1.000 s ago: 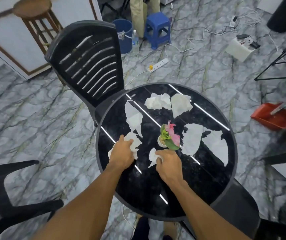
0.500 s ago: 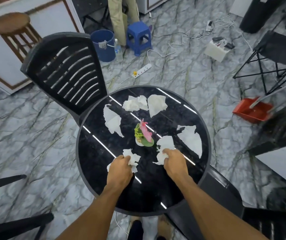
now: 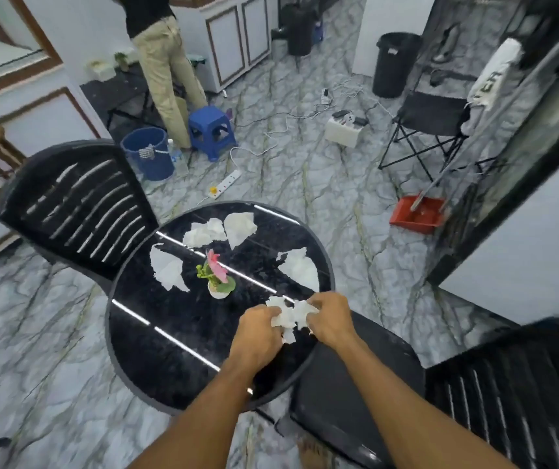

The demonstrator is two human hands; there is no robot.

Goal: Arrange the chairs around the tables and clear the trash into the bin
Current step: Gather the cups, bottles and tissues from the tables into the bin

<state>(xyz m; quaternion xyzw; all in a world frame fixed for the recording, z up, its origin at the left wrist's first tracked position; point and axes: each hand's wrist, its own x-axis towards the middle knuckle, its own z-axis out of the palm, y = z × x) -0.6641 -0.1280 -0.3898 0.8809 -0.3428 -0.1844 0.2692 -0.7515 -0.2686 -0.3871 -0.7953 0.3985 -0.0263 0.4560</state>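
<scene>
Marble floor surrounds a round black table. Above its near right edge I see my left hand and right hand, fingers of both curled around one crumpled tissue wad. Loose tissues lie around a small flower pot. A slatted chair stands just beside the table's left; a black bin stands well apart

Blue stool near bucket, seemingly apart

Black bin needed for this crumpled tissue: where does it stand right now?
In the head view the black bin stands on the floor, far upper right of centre, beside the white wall and behind the folding chair.
</scene>
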